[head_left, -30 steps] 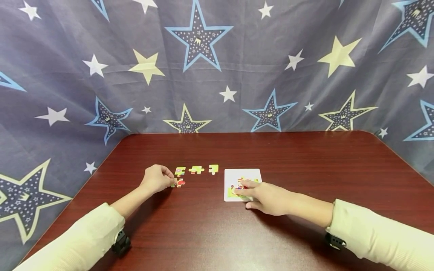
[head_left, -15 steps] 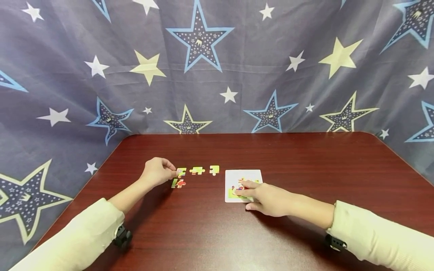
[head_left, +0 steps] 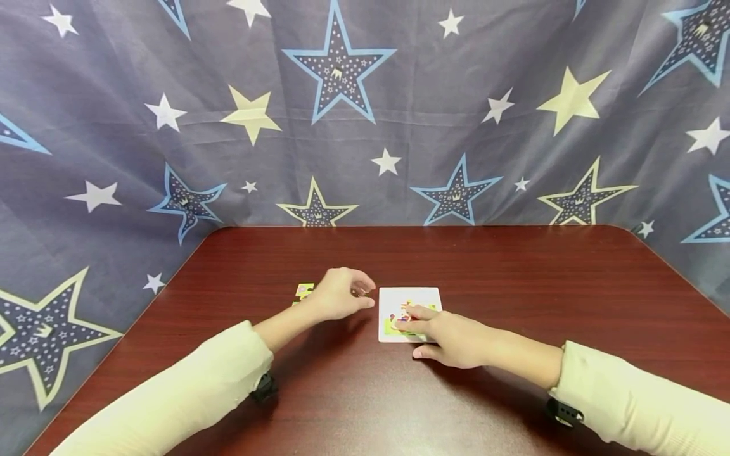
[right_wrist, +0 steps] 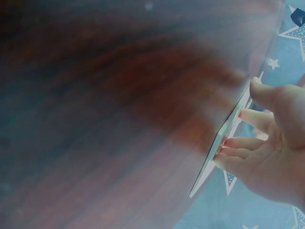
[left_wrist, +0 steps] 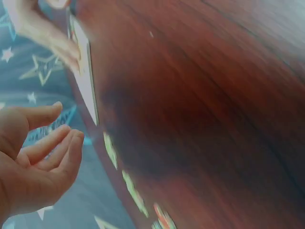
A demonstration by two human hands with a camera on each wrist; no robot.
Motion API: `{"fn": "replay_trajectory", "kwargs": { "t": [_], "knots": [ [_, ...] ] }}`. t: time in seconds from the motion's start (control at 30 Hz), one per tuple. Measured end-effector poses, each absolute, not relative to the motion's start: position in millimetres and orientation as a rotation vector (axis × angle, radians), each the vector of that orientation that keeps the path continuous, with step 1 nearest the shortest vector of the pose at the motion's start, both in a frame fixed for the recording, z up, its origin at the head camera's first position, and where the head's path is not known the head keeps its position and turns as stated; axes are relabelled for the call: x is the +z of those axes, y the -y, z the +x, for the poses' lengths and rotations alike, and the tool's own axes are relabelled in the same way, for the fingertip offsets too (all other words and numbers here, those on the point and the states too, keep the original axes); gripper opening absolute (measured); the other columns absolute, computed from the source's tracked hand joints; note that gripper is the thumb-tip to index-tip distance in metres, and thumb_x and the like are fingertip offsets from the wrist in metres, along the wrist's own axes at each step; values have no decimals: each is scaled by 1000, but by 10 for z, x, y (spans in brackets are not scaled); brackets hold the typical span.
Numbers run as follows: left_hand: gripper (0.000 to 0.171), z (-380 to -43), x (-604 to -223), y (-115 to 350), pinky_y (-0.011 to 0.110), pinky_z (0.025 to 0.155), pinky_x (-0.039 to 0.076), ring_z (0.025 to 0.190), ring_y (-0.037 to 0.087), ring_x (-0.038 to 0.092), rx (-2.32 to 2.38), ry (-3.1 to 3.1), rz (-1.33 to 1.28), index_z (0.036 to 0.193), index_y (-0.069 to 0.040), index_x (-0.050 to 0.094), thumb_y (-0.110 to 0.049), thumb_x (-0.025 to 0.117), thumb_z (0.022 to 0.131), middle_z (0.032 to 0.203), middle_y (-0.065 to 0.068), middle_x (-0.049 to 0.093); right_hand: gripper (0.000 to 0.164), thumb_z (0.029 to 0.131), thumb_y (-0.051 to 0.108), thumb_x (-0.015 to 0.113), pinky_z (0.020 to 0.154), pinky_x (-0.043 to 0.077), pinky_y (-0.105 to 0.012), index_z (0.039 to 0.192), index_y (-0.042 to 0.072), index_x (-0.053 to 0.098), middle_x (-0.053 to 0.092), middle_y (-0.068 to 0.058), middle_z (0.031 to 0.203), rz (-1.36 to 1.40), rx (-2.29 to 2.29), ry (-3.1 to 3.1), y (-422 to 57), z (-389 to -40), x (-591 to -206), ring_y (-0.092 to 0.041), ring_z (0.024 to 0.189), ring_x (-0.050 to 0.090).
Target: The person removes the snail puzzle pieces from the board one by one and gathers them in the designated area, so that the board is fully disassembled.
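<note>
My left hand [head_left: 344, 293] hovers over the table just left of the white puzzle board [head_left: 407, 295]. Thumb and fingers are apart with nothing between them, as the left wrist view shows. Puzzle pieces [left_wrist: 135, 193] lie in a line beyond that hand. In the head view one green-yellow puzzle piece [head_left: 304, 289] shows behind its wrist, while the hand hides most of the others. With fingers stretched out, my right hand [head_left: 456, 339] rests on the board, its fingertips pressing the partly assembled picture [head_left: 393, 328] and covering part of it.
A dark red wooden table [head_left: 365, 405] spreads under both hands. Behind it hangs a grey star-print cloth [head_left: 399, 126]. Black straps with devices sit on both sleeves.
My left hand has left the puzzle pieces at the left and swung right toward the board. The right hand has stayed on the board. The view has shifted slightly.
</note>
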State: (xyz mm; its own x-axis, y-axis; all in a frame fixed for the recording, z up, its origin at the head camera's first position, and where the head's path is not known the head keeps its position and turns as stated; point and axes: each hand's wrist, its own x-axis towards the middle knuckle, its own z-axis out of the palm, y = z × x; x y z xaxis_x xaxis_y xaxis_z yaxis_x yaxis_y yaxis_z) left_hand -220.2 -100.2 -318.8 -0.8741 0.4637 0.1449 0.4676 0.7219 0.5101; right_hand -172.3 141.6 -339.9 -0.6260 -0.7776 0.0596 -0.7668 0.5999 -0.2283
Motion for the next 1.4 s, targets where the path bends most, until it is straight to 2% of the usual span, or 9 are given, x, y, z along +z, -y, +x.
{"fn": "replay_trajectory", "kwargs": {
  "t": [0.13,0.33,0.6,1.07,1.3,1.4],
  "knots": [
    [26,-2214,-3266,806,27,76,55,88,21,70,-821,2947,-931,105,-2,70,-11,74,80,96,11,74,48,89,22,67,99,49,-42,135,11,56,50,-20,142,-1341,-368,-2763,-1419,-1721,-3401,-31,125,56],
    [27,-2227,-3335,699,31,78,55,90,21,68,-784,2976,-1007,105,-2,70,-10,75,80,98,10,74,48,90,23,66,99,50,-42,135,12,56,50,-20,143,-1333,-366,-2757,-1422,-1724,-3394,-30,123,58],
    [22,-2240,-3346,702,22,74,54,87,19,69,-794,2924,-1011,99,-1,70,-10,76,79,92,9,75,48,91,22,65,99,49,-42,137,12,54,48,-21,144,-1330,-373,-2744,-1455,-1708,-3363,-30,126,56],
    [24,-2211,-3293,561,32,79,55,85,17,66,-693,3006,-881,96,-1,71,-16,78,79,91,9,73,45,92,24,65,98,49,-44,134,10,56,52,-18,140,-1341,-383,-2753,-1600,-1588,-3366,-31,122,59],
    [19,-2209,-3301,427,25,68,53,74,9,58,-598,3047,-824,96,-7,75,-18,76,80,94,5,75,44,92,23,64,97,50,-42,134,11,56,53,-17,139,-1355,-385,-2744,-1640,-1592,-3362,-29,119,61],
    [17,-2219,-3317,357,21,61,47,69,8,55,-609,3044,-803,92,-8,76,-18,77,79,87,4,74,45,92,23,64,97,50,-42,135,12,56,51,-18,142,-1328,-390,-2736,-1663,-1609,-3377,-30,122,59]
  ]
}}
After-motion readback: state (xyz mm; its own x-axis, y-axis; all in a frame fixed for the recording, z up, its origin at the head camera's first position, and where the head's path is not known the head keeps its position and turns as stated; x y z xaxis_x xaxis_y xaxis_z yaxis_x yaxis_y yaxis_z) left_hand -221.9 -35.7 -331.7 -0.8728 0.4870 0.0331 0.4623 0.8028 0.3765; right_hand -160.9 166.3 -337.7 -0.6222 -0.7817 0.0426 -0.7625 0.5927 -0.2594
